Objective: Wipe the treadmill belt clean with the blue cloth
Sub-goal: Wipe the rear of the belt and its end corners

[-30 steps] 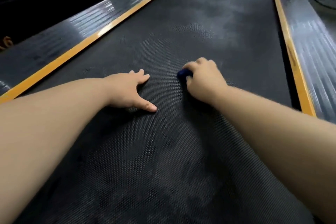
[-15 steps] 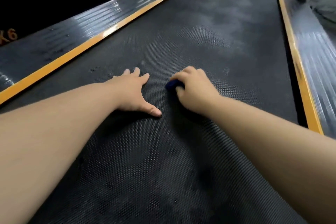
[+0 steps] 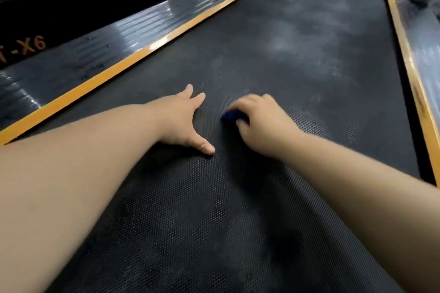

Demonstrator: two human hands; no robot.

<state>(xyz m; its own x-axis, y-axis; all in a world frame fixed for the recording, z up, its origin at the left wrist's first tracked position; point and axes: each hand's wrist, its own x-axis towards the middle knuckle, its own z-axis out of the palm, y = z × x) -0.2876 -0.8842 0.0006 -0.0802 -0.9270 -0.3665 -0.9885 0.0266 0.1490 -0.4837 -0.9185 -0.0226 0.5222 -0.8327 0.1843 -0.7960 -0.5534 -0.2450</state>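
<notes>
The belt [image 3: 273, 59] is a dark textured surface with pale, dusty patches toward its far end and darker blotches near the camera. 2 orange strips border it: the left strip [image 3: 133, 59] and the right strip [image 3: 409, 64]. Outside the left strip runs a glossy black side rail [image 3: 100, 38], with orange lettering [image 3: 26, 47] (only "-X6" legible) at the far left. A second rail [image 3: 426, 38] lies outside the right strip. Nothing lies on the belt between the hands and its far end.

The left hand [image 3: 181, 121] is spread flat, palm down on the belt, thumb out, holding nothing. The right hand [image 3: 259, 123], just beside it, is curled closed over the blue cloth [image 3: 232, 115], pressing it to the belt near the middle; only a small part of the cloth shows, slightly blurred.
</notes>
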